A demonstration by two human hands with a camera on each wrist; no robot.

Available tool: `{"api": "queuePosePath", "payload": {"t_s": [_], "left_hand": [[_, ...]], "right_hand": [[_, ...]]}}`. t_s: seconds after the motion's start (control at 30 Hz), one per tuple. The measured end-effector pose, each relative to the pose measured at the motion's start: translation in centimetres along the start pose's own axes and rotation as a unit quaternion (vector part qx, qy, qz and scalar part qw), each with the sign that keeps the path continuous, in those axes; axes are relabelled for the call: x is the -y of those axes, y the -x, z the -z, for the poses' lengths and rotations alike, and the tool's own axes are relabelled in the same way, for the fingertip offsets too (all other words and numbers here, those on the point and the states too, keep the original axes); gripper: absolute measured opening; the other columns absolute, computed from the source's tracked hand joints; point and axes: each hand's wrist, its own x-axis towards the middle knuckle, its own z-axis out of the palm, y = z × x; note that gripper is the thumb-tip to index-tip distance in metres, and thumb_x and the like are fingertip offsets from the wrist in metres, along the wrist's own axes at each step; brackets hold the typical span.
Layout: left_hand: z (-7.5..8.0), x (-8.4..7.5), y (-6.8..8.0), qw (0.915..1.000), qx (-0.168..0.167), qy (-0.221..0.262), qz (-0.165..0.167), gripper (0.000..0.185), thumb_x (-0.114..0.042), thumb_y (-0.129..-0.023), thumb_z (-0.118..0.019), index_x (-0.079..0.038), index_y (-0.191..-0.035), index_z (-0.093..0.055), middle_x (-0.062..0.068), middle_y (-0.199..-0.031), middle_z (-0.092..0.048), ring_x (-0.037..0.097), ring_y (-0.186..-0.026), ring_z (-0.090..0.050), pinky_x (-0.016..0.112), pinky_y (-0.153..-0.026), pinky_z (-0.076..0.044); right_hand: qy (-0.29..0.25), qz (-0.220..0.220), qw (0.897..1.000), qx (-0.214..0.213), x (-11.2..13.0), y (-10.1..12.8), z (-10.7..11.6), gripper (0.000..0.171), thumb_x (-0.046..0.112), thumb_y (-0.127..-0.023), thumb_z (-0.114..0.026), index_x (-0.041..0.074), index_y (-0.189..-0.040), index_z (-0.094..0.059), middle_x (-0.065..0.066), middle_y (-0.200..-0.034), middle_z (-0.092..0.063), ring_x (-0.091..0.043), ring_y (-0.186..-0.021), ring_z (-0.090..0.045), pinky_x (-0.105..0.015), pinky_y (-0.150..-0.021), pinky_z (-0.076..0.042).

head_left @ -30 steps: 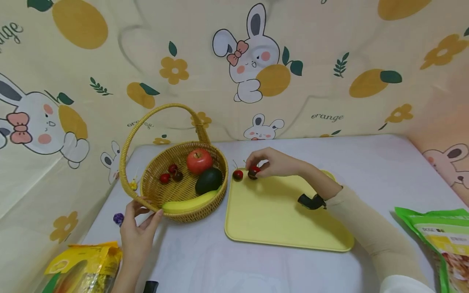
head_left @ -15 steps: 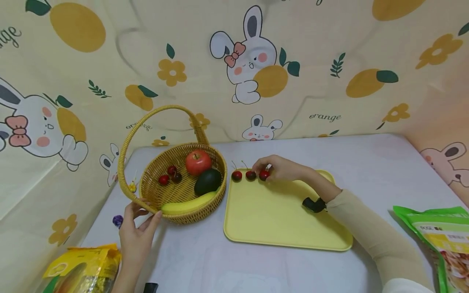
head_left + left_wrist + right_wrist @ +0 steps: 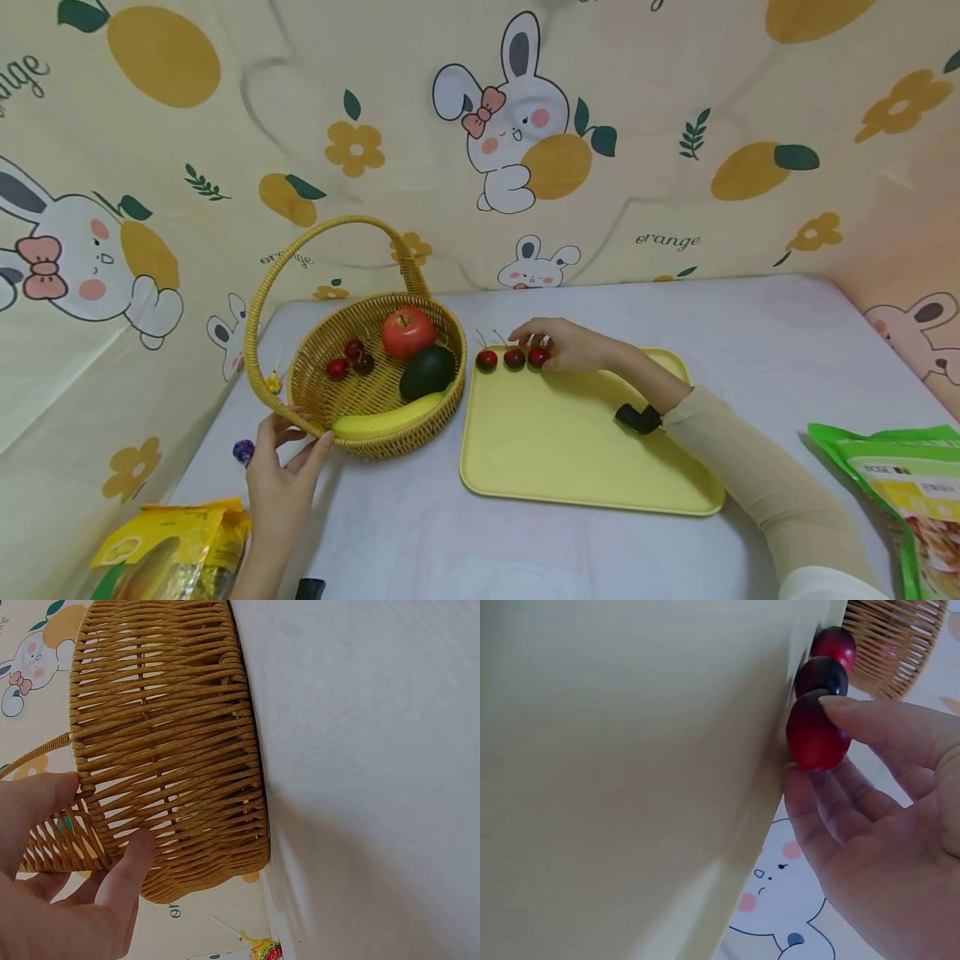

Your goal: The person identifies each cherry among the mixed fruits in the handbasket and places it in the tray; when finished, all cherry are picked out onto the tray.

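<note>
My left hand (image 3: pixel 281 479) grips the near-left rim of a yellow wicker basket (image 3: pixel 382 446), by the foot of its tall handle; the left wrist view shows thumb and fingers on either side of the weave (image 3: pixel 172 750). Inside sit a red apple (image 3: pixel 408 332), an avocado (image 3: pixel 427 373), a banana (image 3: pixel 390 419) and a few cherries (image 3: pixel 354 347). At the back-left edge of a yellow tray (image 3: pixel 585 450), my right hand (image 3: pixel 581 346) pinches a dark red cherry (image 3: pixel 817 735). Two more cherries (image 3: pixel 487 360) line up left of it, stems upward.
A yellow packet (image 3: pixel 180 542) lies at the front left, a green bag (image 3: pixel 900 492) at the right edge. Two wrapped lollipops, one purple (image 3: pixel 243 452) and one yellow (image 3: pixel 273 382), lie left of the basket. A printed cloth wall stands behind.
My right hand shifted right from the second cherry to a third one, then nudged that slightly left, closer to the other two. My left hand stays on the basket.
</note>
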Motion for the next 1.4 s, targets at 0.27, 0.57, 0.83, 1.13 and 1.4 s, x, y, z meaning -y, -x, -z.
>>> {"api": "queuePosePath", "payload": {"t_s": [0.27, 0.57, 0.83, 1.13, 1.4], "left_hand": [[-0.1, 0.0, -0.1, 1.0000, -0.002, -0.006, 0.004, 0.051, 0.004, -0.087, -0.074, 0.003, -0.132, -0.049, 0.011, -0.123, -0.054, 0.013, -0.105, -0.051, 0.007, -0.077, -0.053], [-0.2, 0.0, 0.0, 0.9999, 0.000, 0.001, 0.015, 0.051, 0.004, -0.087, -0.073, 0.002, -0.131, -0.049, 0.012, -0.123, -0.054, 0.013, -0.105, -0.050, 0.008, -0.077, -0.053], [-0.2, -0.1, 0.0, 0.9998, 0.001, -0.004, 0.020, 0.051, 0.003, -0.088, -0.073, 0.001, -0.133, -0.048, 0.014, -0.124, -0.054, 0.013, -0.105, -0.050, 0.007, -0.077, -0.053], [-0.2, 0.0, 0.0, 0.9996, -0.004, -0.008, 0.026, 0.051, 0.002, -0.087, -0.074, 0.001, -0.131, -0.049, 0.012, -0.124, -0.054, 0.013, -0.105, -0.049, 0.007, -0.077, -0.053], [-0.1, -0.1, 0.0, 0.9994, -0.008, -0.017, 0.028, 0.051, 0.002, -0.087, -0.074, 0.003, -0.131, -0.048, 0.014, -0.124, -0.054, 0.013, -0.105, -0.049, 0.006, -0.076, -0.052]], "right_hand": [[-0.013, -0.014, 1.000, -0.001, -0.1, 0.0, -0.3, 0.055, -0.022, -0.075, -0.060, -0.004, -0.126, -0.062, -0.017, -0.121, -0.064, -0.030, -0.107, -0.059, -0.034, -0.086, -0.059], [-0.011, -0.021, 0.999, -0.024, 0.0, -0.2, -0.4, 0.041, -0.010, -0.080, -0.073, -0.003, -0.119, -0.065, -0.014, -0.110, -0.066, -0.027, -0.098, -0.059, -0.031, -0.077, -0.056], [-0.009, -0.018, 0.999, -0.030, 0.2, -0.2, -0.4, 0.039, -0.015, -0.081, -0.068, -0.003, -0.119, -0.066, -0.015, -0.111, -0.066, -0.028, -0.099, -0.060, -0.031, -0.078, -0.057], [0.013, 0.023, 0.998, -0.063, 1.7, -1.3, 0.9, 0.027, 0.001, -0.089, -0.071, -0.001, -0.116, -0.067, -0.015, -0.111, -0.068, -0.032, -0.103, -0.060, -0.048, -0.087, -0.051], [-0.004, 0.082, 0.993, -0.083, 6.0, -5.7, 1.6, 0.023, 0.001, -0.092, -0.068, 0.001, -0.115, -0.067, -0.009, -0.110, -0.069, -0.027, -0.104, -0.062, -0.045, -0.091, -0.054]]}}
